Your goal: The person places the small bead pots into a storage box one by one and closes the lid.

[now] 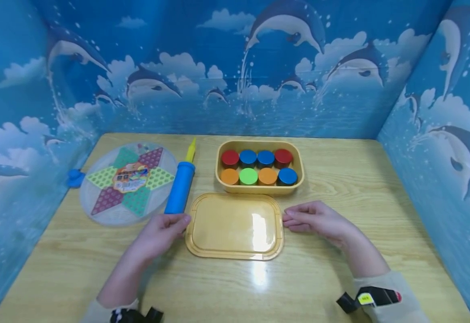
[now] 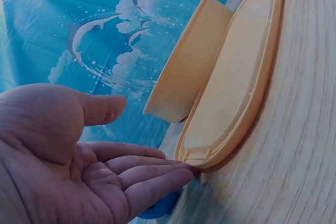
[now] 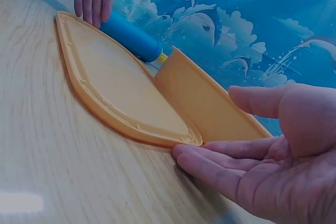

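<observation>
A flat yellow plastic lid [image 1: 235, 226] lies on the table with its raised rim facing up. The fingertips of my left hand [image 1: 164, 233] touch its left end; in the left wrist view that hand [image 2: 79, 156] has straight fingers and a thumb held apart. At the lid's right end, my right hand [image 1: 319, 222] touches the rim with extended fingertips, and in the right wrist view its thumb also stands away. Just behind the lid sits a yellow tub [image 1: 259, 189] holding several round pieces with red, blue, orange and green tops.
A blue hand pump [image 1: 180, 188] with a yellow nozzle lies just beyond my left hand. Left of it is a round Chinese checkers board [image 1: 128, 184] in clear plastic, with a small blue object [image 1: 75, 178] at its edge. Dolphin-print sheets [image 1: 219, 67] wall in the back and sides.
</observation>
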Available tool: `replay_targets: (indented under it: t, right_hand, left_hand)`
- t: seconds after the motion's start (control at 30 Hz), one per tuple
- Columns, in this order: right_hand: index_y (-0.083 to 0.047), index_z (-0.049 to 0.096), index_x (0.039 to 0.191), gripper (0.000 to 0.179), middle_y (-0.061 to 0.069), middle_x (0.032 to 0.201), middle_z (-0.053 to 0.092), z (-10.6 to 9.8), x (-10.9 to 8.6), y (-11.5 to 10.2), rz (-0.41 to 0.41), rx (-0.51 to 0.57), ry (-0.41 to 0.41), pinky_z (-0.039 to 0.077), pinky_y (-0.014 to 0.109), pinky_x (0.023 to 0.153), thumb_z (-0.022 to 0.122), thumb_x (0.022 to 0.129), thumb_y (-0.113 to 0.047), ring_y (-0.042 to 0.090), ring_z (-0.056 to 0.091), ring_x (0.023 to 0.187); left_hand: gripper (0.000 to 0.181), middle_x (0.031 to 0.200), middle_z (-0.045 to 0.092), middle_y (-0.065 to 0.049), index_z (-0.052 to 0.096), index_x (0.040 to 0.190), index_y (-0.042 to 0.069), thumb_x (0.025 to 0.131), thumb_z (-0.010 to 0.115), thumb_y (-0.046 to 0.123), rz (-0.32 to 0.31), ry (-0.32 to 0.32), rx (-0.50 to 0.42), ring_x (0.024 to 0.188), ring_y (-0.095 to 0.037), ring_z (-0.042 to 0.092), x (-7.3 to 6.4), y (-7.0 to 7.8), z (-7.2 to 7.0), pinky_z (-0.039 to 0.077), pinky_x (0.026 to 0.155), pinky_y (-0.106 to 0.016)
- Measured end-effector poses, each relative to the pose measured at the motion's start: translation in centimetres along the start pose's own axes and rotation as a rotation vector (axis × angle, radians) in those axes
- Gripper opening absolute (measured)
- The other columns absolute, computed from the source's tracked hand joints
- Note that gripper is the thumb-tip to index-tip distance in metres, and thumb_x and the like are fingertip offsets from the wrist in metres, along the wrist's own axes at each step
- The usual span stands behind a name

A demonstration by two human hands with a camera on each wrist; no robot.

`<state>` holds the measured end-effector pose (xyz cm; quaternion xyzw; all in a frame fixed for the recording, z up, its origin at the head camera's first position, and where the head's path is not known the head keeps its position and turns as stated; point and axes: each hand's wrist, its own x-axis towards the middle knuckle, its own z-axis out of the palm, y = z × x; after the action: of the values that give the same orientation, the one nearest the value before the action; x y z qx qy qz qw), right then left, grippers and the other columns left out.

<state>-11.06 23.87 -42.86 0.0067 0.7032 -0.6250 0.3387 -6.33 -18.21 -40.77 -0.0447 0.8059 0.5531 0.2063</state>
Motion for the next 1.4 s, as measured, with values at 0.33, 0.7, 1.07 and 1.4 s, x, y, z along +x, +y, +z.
replay_targets:
  t: [0.33, 0.7, 1.07, 1.4]
  right_hand:
    - [0.014, 0.045, 0.151, 0.065, 0.027, 0.149, 0.056, 0.0, -0.7, 0.1, -0.010, -0.094, -0.003, 0.056, 0.041, 0.106, 0.067, 0.108, -0.029, 0.033, 0.066, 0.127]
    - [0.016, 0.035, 0.155, 0.072, 0.030, 0.159, 0.042, -0.2, -2.6, -0.6, -0.042, -0.116, 0.015, 0.050, 0.042, 0.112, 0.064, 0.109, -0.032, 0.038, 0.052, 0.141]
    - [0.014, 0.034, 0.157, 0.071, 0.029, 0.163, 0.036, 0.4, -3.7, -1.0, -0.082, -0.091, -0.038, 0.049, 0.041, 0.112, 0.063, 0.109, -0.030, 0.037, 0.049, 0.144]
    - [0.014, 0.035, 0.156, 0.069, 0.030, 0.161, 0.039, 0.0, -4.4, -1.0, -0.113, -0.089, -0.036, 0.049, 0.041, 0.112, 0.063, 0.110, -0.029, 0.036, 0.056, 0.138]
  left_hand:
    - [0.045, 0.124, 0.071, -0.023, 0.059, 0.138, -0.013, 0.109, 0.064, 0.022, -0.075, 0.037, -0.165, 0.121, -0.035, 0.068, 0.2, 0.5, 0.5, 0.058, 0.103, -0.043]
    - [0.036, 0.117, 0.074, -0.018, 0.066, 0.132, -0.009, 0.107, 0.066, 0.017, -0.119, 0.084, -0.212, 0.105, -0.028, 0.074, 2.0, -0.2, 2.5, 0.065, 0.089, -0.038]
    - [0.061, 0.106, 0.073, -0.016, 0.065, 0.127, -0.010, 0.111, 0.053, 0.048, -0.125, -0.006, -0.077, 0.094, -0.026, 0.070, 1.3, 1.9, 3.8, 0.062, 0.077, -0.036]
    - [0.087, 0.171, 0.016, -0.029, 0.004, 0.165, -0.009, 0.113, 0.047, 0.045, -0.189, -0.186, -0.261, 0.152, -0.051, 0.029, 0.2, 4.4, 3.2, 0.052, 0.109, -0.056]
